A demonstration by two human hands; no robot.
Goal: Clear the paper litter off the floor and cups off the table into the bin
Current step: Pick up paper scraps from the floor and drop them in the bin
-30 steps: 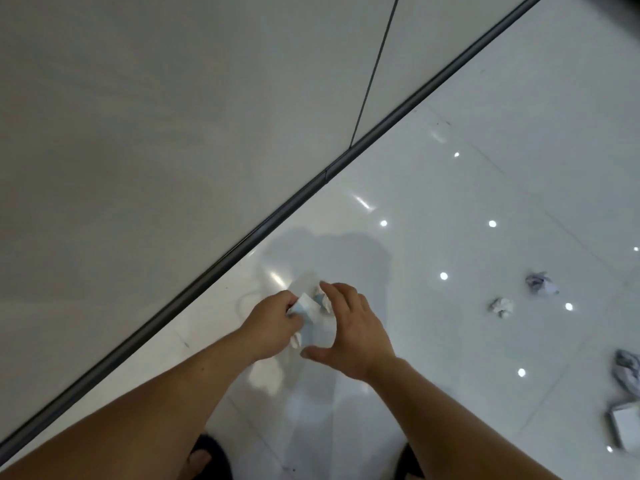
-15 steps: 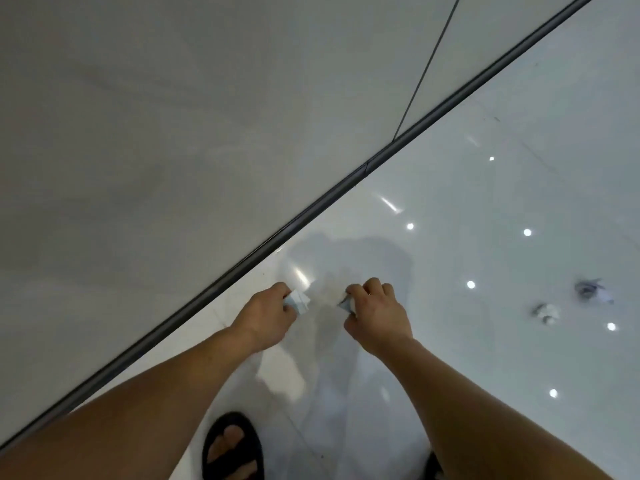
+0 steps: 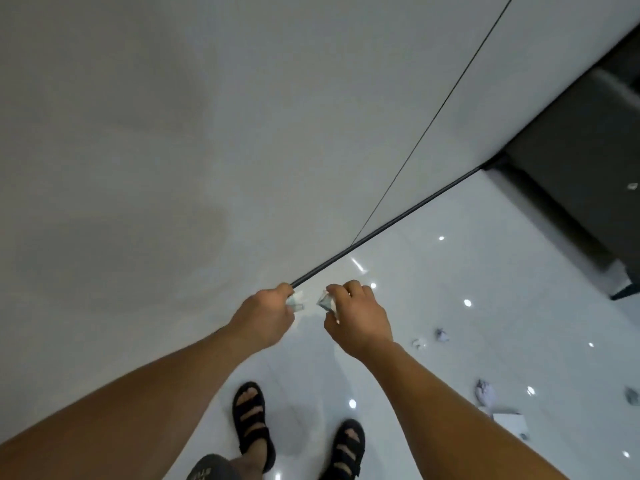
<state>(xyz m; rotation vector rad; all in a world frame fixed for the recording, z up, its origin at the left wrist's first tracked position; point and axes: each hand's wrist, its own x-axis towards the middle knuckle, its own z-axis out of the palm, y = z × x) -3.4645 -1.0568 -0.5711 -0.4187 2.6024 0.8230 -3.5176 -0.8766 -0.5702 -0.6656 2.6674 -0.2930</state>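
Paper scraps (image 3: 295,301) were gripped by the left hand (image 3: 263,317) and right hand (image 3: 358,318) above a glossy white floor (image 3: 450,289) beside a grey wall (image 3: 173,133).

two grips are counted, the left grip (image 3: 265,317) and the right grip (image 3: 356,315). two paper scraps are held, the left scrap (image 3: 295,302) in one and the right scrap (image 3: 325,303) in the other. on the floor (image 3: 450,271) four crumpled balls are found: first ball (image 3: 419,344), second ball (image 3: 442,335), third ball (image 3: 485,393), fourth ball (image 3: 632,395). one flat sheet (image 3: 510,424) is seen. two black sandals are worn, left sandal (image 3: 252,424) and right sandal (image 3: 346,452). one dark furniture piece (image 3: 571,161) is seen.
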